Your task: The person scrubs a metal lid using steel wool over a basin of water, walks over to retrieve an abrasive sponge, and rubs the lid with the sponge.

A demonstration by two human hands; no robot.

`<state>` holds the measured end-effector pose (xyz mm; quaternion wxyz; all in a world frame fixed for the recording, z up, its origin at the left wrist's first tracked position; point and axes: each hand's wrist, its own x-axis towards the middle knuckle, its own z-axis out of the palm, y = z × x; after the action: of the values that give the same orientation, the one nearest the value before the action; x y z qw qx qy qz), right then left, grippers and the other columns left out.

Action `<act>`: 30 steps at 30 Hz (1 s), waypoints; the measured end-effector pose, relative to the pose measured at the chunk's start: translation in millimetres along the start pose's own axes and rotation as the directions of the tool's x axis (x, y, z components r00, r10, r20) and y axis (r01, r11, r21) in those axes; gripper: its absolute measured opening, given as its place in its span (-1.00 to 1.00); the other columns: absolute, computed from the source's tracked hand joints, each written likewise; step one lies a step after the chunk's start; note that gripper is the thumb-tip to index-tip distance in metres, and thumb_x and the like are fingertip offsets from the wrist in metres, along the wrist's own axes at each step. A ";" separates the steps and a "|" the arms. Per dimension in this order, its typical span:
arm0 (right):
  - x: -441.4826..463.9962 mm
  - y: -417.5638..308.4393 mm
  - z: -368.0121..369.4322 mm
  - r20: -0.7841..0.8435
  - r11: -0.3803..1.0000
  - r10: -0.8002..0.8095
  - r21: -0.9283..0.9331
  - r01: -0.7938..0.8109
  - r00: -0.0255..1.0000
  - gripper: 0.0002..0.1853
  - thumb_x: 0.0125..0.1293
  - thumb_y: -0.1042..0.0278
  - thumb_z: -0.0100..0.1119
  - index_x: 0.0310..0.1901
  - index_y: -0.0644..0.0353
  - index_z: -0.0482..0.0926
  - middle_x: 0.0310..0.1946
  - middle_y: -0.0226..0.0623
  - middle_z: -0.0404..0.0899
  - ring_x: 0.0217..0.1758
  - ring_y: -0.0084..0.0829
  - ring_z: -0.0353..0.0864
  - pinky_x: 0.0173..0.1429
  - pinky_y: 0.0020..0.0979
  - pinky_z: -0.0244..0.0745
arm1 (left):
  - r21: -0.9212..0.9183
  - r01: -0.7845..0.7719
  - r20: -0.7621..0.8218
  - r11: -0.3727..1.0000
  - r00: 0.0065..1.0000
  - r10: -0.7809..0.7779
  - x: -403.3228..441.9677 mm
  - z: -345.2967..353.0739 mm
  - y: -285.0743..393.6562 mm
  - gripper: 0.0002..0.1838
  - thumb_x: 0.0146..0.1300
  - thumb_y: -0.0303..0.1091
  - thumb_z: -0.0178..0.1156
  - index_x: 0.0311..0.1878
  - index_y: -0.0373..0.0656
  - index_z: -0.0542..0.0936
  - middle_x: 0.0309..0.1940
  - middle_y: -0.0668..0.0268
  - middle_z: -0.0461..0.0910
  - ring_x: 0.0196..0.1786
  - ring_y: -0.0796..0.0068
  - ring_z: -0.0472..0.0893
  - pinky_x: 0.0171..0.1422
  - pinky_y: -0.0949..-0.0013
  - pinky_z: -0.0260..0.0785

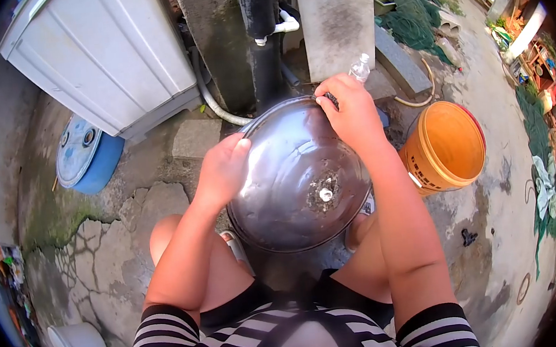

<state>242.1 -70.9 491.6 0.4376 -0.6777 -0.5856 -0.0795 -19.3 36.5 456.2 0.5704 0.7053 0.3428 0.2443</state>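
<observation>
A large, shiny round metal pot lid [277,167] is tilted between my knees, with a small white fitting [325,194] ringed by dark grime. My left hand [223,169] is closed on its upper left rim, thumb on the face and fingers hidden behind. At the upper right rim, my right hand [350,109] is closed around a dark, rough scrubbing pad [331,99], mostly covered by the fingers. A clear plastic bottle [361,68] stands just beyond my right hand.
An orange bucket [446,147] stands to the right. On the left are a blue drum [92,154], a white ribbed cabinet [103,56] and a white bucket [78,345]. A black pipe [260,48] rises ahead, beside a grey hose [214,102]. Green netting [413,10] lies far right.
</observation>
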 end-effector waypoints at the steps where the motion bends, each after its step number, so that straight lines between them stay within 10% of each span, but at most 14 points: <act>1: -0.2 0.9 1.5 -0.004 1.000 -0.020 -0.009 0.020 1.000 -0.90 0.27 0.55 0.38 -0.21 0.21 0.66 -0.18 -0.19 0.66 0.03 -0.05 0.64 0.15 -0.14 0.58 | -0.011 0.001 0.003 1.000 1.000 -0.001 -0.7 0.4 1.6 -0.68 0.62 -0.23 0.09 0.12 -0.27 0.69 -0.33 0.30 0.64 -0.21 0.53 0.55 0.04 0.32 0.46; 8: 1.8 -9.1 22.1 0.020 0.971 -0.241 0.002 0.241 0.970 -0.90 0.27 0.57 0.39 -0.23 0.25 0.65 -0.18 -0.19 0.67 0.00 -0.07 0.65 0.13 -0.15 0.60 | 0.072 -0.056 0.010 0.996 0.998 0.055 -3.4 1.9 -4.6 -0.65 0.62 -0.24 0.10 0.24 -0.25 0.68 -0.17 0.18 0.76 -0.09 0.42 0.66 0.17 0.30 0.49; 30: 0.2 -5.5 45.1 -0.033 0.968 -0.248 -0.034 0.247 0.968 -0.93 0.29 0.57 0.35 -0.23 0.29 0.64 -0.20 -0.17 0.66 -0.01 -0.04 0.66 0.15 -0.14 0.60 | 0.139 -0.039 -0.008 0.990 0.999 0.040 -2.1 0.6 -5.9 -0.63 0.63 -0.20 0.12 0.26 -0.24 0.67 -0.29 0.18 0.71 -0.24 0.45 0.63 0.01 0.29 0.51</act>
<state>219.1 -40.2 467.2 0.4250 -0.6042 -0.6561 -0.1546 -21.4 35.2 450.4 0.5133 0.7486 0.3478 0.2349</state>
